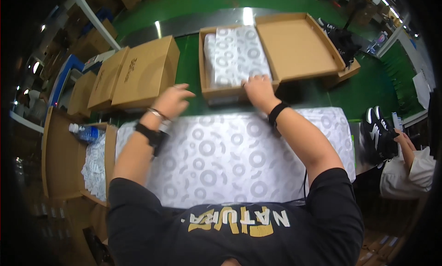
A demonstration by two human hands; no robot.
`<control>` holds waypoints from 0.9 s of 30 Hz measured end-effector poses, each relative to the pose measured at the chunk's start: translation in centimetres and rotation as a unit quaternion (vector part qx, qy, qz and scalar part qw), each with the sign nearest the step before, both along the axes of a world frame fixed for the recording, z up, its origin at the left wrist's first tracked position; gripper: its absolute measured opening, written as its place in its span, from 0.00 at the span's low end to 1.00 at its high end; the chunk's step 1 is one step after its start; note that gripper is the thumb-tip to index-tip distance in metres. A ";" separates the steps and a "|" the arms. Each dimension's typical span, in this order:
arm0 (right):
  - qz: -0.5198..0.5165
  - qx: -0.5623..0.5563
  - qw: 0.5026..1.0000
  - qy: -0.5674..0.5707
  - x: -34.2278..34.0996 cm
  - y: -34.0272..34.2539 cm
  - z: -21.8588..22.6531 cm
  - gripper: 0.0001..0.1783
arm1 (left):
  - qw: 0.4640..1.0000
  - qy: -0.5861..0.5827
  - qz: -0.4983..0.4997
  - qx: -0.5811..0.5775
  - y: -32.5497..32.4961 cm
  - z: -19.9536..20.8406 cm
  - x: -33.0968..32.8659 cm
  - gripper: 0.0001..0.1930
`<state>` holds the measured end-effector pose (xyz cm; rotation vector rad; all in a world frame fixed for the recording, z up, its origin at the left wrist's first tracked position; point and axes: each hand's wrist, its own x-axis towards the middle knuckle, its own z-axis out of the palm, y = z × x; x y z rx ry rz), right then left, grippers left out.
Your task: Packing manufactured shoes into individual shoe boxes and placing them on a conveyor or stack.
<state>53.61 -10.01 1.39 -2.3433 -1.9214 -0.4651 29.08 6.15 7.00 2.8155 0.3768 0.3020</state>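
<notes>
My left hand (174,101) hangs in the air between the closed boxes and the open shoe box, fingers apart and holding nothing. My right hand (261,92) is at the near wall of the open cardboard shoe box (239,92), its fingers bent over the edge against the wrapping paper. Inside the box lies a bundle in white wrapping paper (239,54) with grey rings; what it wraps is hidden. The box's lid (299,47) is tipped open to the right. Below my hands spreads a stack of the same patterned paper (230,160).
Closed cardboard boxes (143,72) stand at left on the green conveyor. Nearer left, an open carton (110,160) holds small white packets (95,167) and a plastic bottle (85,131). Black shoes (343,42) lie far right. At right, a person's hand (404,139) is by more black shoes (378,137).
</notes>
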 end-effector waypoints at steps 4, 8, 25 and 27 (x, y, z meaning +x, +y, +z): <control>-0.090 -0.034 0.991 0.097 1.5 0.0 0.8 0.22 | 0.950 -0.073 0.288 -0.094 7.4 3.3 -13.6 0.10; -0.050 -0.055 0.986 0.147 -1.7 1.6 2.1 0.29 | 0.843 -0.004 0.522 0.130 14.2 1.9 -41.4 0.10; 0.051 -0.025 0.975 0.215 -4.0 -7.6 5.0 0.28 | 0.675 -0.139 0.724 0.006 9.1 -5.7 -48.2 0.09; 0.066 -0.040 0.958 0.275 -3.4 -9.1 5.5 0.26 | 0.642 0.007 0.755 0.128 10.8 -2.9 -49.2 0.08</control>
